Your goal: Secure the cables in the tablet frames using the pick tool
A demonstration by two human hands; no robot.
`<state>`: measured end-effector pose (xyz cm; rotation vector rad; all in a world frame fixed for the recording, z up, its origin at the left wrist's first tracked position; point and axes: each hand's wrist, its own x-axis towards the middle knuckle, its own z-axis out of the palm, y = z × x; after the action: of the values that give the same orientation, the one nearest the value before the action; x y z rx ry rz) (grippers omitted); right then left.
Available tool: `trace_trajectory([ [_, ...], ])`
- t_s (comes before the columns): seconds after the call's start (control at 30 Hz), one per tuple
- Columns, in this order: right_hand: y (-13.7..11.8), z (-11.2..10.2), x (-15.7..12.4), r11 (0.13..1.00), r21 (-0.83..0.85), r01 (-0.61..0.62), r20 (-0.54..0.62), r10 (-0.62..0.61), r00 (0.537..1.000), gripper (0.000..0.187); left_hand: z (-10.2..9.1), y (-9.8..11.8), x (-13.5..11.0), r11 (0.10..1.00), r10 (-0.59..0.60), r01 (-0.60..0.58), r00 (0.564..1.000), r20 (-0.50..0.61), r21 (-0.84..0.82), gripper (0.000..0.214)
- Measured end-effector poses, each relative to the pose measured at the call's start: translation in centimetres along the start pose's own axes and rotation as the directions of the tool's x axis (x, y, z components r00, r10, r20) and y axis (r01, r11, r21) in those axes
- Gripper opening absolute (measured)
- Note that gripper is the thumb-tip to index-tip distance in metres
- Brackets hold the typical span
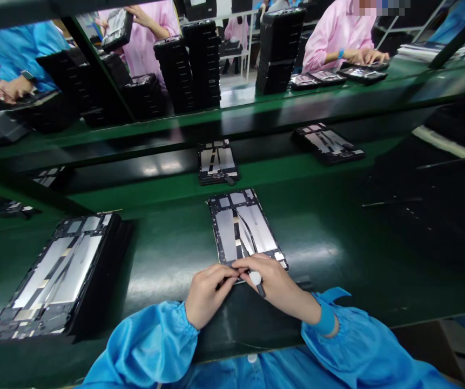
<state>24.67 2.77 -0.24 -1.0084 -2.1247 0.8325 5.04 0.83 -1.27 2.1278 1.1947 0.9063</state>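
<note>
An opened tablet (246,227), its silver battery panels and black flex cables exposed, lies on the green bench right in front of me. My left hand (210,292) is closed at the tablet's near edge, thumb and fingers pinched together; what is between the fingertips is hidden. Meeting it there, my right hand (273,281) curls around a small black tool with a white round end (255,278), which sticks out between its fingers. The tool's exact kind does not show. Both hands cover the tablet's near end.
At left stands a stack of opened tablets (58,270). Beyond my tablet, other tablets (217,162) (329,143) rest on a strip along the bench. Thin tools (392,202) lie on a dark mat at right. Co-workers (341,38) handle tablets behind a green rail (240,116).
</note>
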Motion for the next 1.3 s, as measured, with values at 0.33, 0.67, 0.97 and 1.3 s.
trace_trajectory([
  [0.33,0.1,0.4,-0.1,0.999,0.024,-0.025,-0.075,0.027,0.997,0.02,-0.4,-0.1,0.1,0.989,-0.151,0.151,0.988,-0.007,-0.007,0.012],
  [0.67,-0.3,0.2,-0.1,0.994,0.087,-0.07,-0.015,0.071,0.997,0.03,-0.7,0.5,-0.4,0.986,-0.043,0.035,0.998,0.049,0.163,0.016],
  [0.97,-0.2,0.5,-0.1,0.997,0.059,-0.051,-0.038,0.053,0.998,0.027,-2.1,-0.7,-2.2,0.799,0.264,-0.32,0.947,0.18,0.51,0.032],
  [1.3,0.2,0.0,-0.2,0.986,0.123,-0.117,0.031,0.114,0.993,0.041,-2.0,-1.5,-1.7,0.696,0.351,-0.43,0.902,0.25,0.575,0.037],
])
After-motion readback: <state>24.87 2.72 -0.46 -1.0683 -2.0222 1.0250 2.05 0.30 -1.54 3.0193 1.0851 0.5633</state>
